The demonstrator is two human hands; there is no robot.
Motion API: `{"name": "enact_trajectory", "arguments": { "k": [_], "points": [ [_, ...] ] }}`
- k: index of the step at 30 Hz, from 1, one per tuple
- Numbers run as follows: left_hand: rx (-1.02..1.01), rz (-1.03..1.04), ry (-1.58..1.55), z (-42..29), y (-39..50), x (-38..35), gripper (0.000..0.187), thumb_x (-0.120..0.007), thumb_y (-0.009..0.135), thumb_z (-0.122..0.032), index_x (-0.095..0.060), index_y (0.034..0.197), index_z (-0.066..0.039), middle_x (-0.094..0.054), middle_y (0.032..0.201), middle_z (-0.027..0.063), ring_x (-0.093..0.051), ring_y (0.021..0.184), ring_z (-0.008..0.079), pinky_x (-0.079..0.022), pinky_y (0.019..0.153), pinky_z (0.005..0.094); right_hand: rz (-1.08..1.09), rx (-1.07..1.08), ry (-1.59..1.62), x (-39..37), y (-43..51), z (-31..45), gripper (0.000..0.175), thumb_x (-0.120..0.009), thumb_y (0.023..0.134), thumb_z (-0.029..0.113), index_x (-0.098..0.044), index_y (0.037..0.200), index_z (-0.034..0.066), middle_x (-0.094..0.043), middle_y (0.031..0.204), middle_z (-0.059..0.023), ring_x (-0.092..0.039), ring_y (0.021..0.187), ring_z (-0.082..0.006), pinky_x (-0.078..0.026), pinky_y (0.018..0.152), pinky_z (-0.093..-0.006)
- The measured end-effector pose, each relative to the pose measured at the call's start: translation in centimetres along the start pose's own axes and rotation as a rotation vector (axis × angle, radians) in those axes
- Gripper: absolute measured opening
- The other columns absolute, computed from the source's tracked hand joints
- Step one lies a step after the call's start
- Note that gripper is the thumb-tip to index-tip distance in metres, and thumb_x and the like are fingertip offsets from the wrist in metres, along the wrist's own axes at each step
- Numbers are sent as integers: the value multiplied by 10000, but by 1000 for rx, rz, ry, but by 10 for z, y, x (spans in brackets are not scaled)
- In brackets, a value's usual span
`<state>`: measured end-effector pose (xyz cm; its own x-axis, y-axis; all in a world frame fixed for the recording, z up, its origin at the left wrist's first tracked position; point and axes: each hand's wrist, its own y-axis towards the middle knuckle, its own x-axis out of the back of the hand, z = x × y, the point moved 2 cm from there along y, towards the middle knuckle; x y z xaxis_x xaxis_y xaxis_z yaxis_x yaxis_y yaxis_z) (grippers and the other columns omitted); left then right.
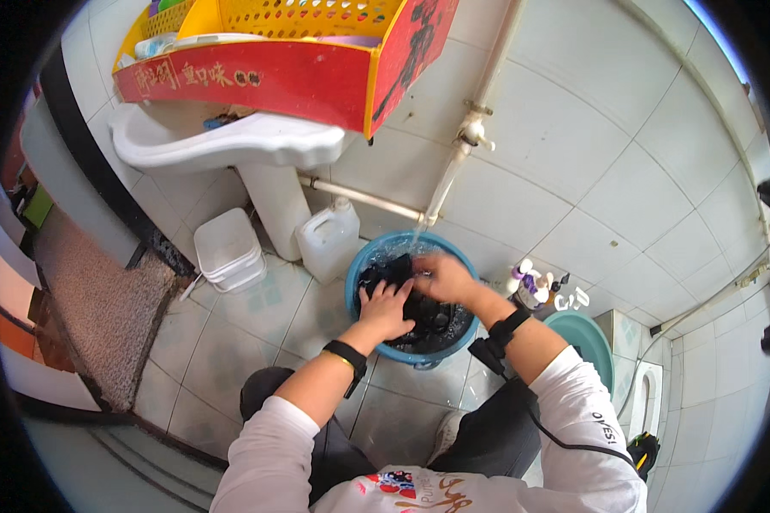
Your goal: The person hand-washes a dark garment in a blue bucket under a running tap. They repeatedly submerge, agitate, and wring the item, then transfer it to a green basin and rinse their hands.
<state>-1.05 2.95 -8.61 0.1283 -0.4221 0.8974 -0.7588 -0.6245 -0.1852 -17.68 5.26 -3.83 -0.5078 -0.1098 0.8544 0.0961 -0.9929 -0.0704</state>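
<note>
A blue plastic basin (363, 333) stands on the tiled floor before me, with black cloth (437, 317) lying in water inside it. Water (417, 236) runs into its far side from a white pipe. My left hand (385, 309) rests on the cloth with fingers spread apart. Over the right part of the basin is my right hand (444, 277), blurred, its fingers curled down at the cloth near the falling water. Whether those fingers grip the cloth is not plain.
A pedestal sink (276, 205) stands beyond, under a red and yellow rack (250, 70). Left of the basin are a white jug (328, 240) and a lidded white bucket (228, 247). Several bottles (532, 288) and a teal basin (581, 333) stand right. A tap (473, 133) is on the pipe.
</note>
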Motion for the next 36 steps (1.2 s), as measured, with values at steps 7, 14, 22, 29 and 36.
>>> {"name": "enact_trajectory", "arguments": {
  "k": [7,14,22,29,36],
  "points": [
    [31,-61,-116,10,6,-3,697,-637,785,-367,-355,1412,-253,-365,1428,171,-274,1352,369,-175,1099,567,-1121,-330,-245,170,59,-27,695,-575,857,348,-345,1375,-56,-511,1268,-263,-468,1205,-381,-356,1025,-425],
    [255,-160,-112,33,7,0,678,-661,769,-380,-419,1359,-150,-324,1428,191,-218,1370,365,-186,1097,565,-751,-214,665,151,77,25,665,-613,831,357,-417,1345,-15,-481,1329,-192,-437,1230,-291,-329,1016,-393],
    [490,-261,-410,66,20,-3,912,-627,789,-515,-200,1461,-71,-287,1447,237,-290,1335,401,-293,1085,421,-688,-358,597,86,3,-50,705,-560,844,545,-493,1307,18,-498,1324,-185,-465,1187,-299,-382,965,-399],
    [341,-160,-324,49,21,-10,1072,-605,695,-715,-137,1493,-172,-123,1501,268,-105,1402,410,-220,1074,575,-400,-1071,956,-71,-90,-151,491,-660,808,426,-600,1006,-19,-636,809,-111,-623,682,-219,-488,537,-382],
    [344,107,-98,57,31,5,1118,-633,634,-744,-133,1495,-236,-66,1494,323,-35,1387,487,-218,1071,587,-402,-971,904,-66,-81,-130,315,-631,802,161,-569,1026,-52,-621,836,-99,-602,637,-205,-509,522,-329]
  ]
}}
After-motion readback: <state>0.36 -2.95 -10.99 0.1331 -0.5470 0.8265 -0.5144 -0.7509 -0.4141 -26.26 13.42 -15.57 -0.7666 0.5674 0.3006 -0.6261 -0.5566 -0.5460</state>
